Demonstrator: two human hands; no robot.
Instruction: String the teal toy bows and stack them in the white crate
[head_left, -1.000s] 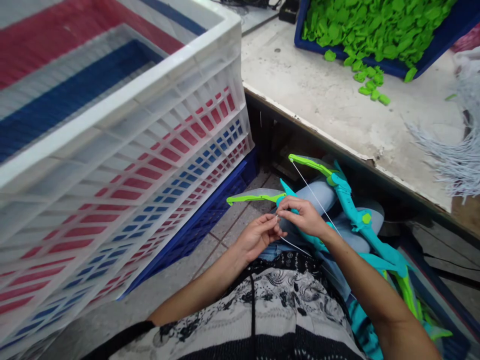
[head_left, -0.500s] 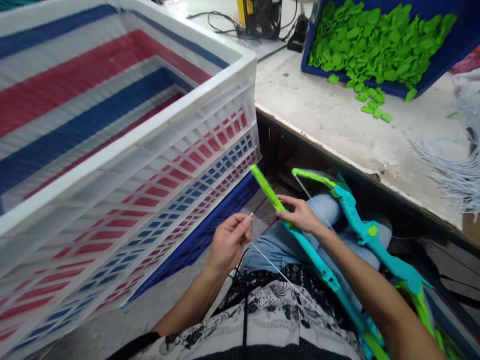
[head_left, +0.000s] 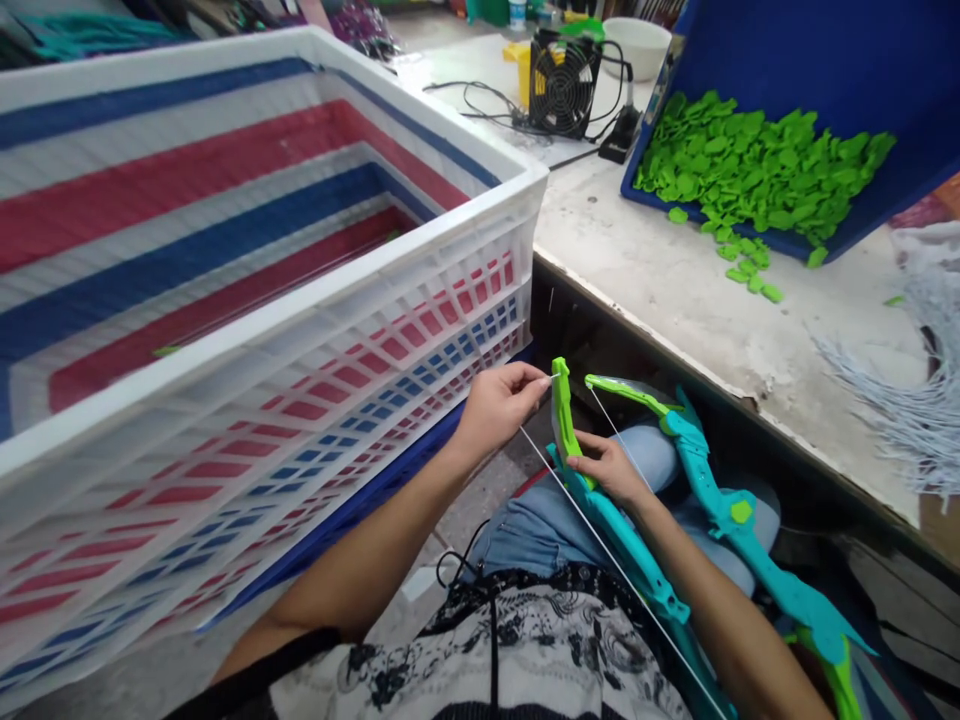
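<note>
Beside the scuffed white worktable (head_left: 600,225), the left hand (head_left: 501,405) pinches thin white string (head_left: 557,478), seemingly not yet hooked, at the lime-and-turquoise plastic bow (head_left: 634,560) the right hand (head_left: 611,470) grips; a matching bow (head_left: 772,570) nearer the worktable looks strung.

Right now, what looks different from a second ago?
The two hands, together then, have parted. The left hand, pinching the white string, has moved up to the tip of the green limb. The right hand has taken hold of that limb, which has swung from pointing left to pointing up in the picture. The other bow and the heaped green pieces stayed put.
</note>
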